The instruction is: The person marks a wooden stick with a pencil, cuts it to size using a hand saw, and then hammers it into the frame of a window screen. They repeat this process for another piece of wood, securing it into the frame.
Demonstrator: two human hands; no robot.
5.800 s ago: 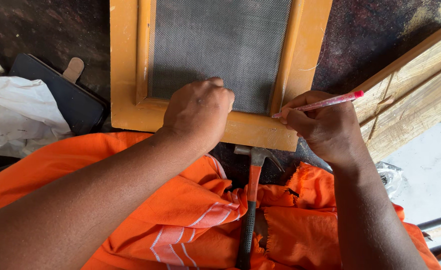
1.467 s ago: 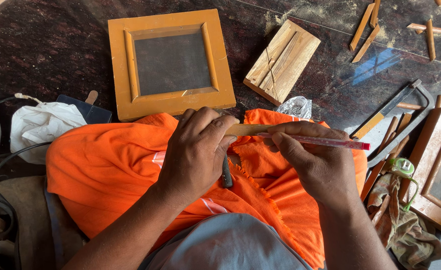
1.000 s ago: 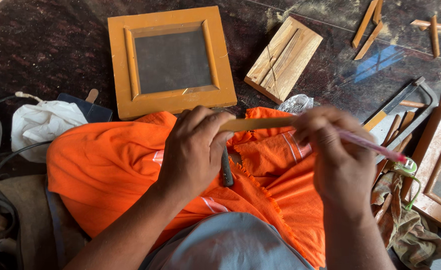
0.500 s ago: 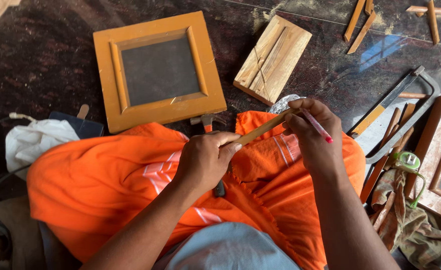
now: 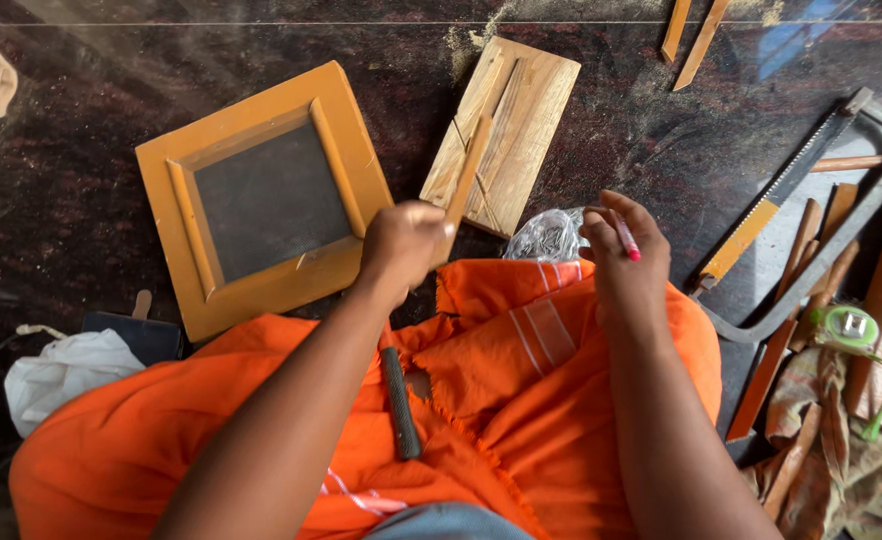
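An orange-painted mesh frame (image 5: 261, 205) lies on the dark floor (image 5: 61, 150), centre left. At frame centre, the left hand (image 5: 403, 245) grips a thin wooden strip (image 5: 468, 170); the right hand (image 5: 626, 262) pinches a pink pen (image 5: 626, 238).

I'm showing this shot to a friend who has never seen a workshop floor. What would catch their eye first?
Most likely the bright orange cloth over the person's lap, filling the bottom of the view. Next, the yellow wooden frame with dark mesh lying on the dark floor at upper left. Between them, the left hand holds up a thin wooden strip, while the right hand holds a pink pen.
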